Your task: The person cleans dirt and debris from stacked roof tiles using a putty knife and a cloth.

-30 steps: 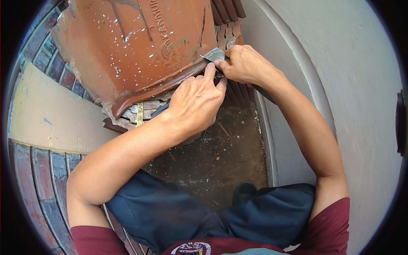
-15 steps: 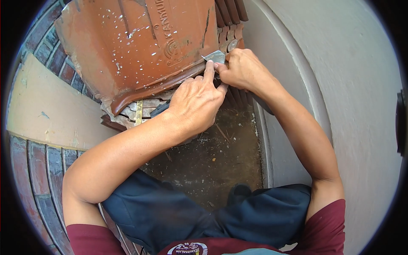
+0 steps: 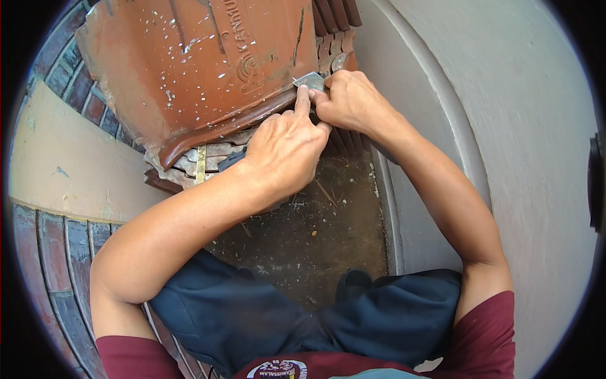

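Observation:
A small flat piece of grey sheet metal lies at the edge of a red-brown roof tile with raised lettering and white specks. My right hand is closed on the right end of this piece, thumb along its near edge. My left hand presses its index fingertip on the metal from the near side; the other fingers are curled and partly hidden. A yellow measuring strip and a dark object, partly covered by my left hand, sit below the tile's rim.
More roof tiles are stacked behind and under the large tile. A grey wall curves along the right. At the left are a beige panel and a brick surface. The dark floor has scattered debris.
The tile, the metal piece and both hands appear shifted slightly left in view. My hands keep nearly the same hold, the left index finger still on the metal.

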Action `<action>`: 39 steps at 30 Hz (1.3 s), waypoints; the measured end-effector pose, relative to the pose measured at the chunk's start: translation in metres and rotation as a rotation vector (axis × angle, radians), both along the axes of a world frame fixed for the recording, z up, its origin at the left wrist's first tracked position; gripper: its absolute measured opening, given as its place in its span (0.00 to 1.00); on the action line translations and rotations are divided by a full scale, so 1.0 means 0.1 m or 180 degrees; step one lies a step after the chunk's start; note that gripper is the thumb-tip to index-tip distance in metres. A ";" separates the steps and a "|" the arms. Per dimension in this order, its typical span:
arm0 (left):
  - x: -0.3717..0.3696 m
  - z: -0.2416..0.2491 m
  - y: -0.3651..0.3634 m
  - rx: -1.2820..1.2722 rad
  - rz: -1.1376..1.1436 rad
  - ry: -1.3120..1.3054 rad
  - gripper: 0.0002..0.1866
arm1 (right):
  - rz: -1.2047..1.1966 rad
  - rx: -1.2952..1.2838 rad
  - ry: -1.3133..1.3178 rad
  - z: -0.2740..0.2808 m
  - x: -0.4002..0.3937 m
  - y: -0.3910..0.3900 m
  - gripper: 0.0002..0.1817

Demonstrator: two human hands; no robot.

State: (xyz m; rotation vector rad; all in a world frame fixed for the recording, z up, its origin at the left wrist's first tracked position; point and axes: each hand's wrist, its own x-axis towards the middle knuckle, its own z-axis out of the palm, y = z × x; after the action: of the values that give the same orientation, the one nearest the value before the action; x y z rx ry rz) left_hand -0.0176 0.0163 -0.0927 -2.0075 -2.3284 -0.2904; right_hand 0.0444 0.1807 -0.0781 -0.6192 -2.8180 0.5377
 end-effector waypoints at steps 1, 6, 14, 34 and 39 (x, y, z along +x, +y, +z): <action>-0.01 0.02 0.01 -0.0050 0.0008 -0.0062 0.18 | -0.0015 -0.0060 -0.0106 0.02 -0.01 0.02 0.23; -0.05 0.01 0.02 -0.0054 -0.0007 -0.0058 0.16 | -0.0151 -0.0135 0.0090 -0.10 -0.02 0.04 0.26; -0.06 -0.01 0.01 -0.0027 -0.0053 -0.0097 0.13 | -0.0088 -0.0086 0.0373 -0.20 0.05 0.00 0.24; -0.03 0.01 0.08 -0.0356 0.0032 0.0194 0.13 | 0.0257 0.0190 0.1656 -0.73 -0.01 0.18 0.33; -0.03 0.00 0.10 -0.0422 0.0009 0.0212 0.14 | 0.0226 0.0096 0.1663 -0.79 0.02 0.15 0.31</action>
State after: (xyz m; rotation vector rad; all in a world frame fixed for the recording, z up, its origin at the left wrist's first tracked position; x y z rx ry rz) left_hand -0.0201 0.0266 -0.0928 -2.0367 -2.3678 -0.0694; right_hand 0.0467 0.1958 -0.1575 -0.3133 -2.3533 0.5703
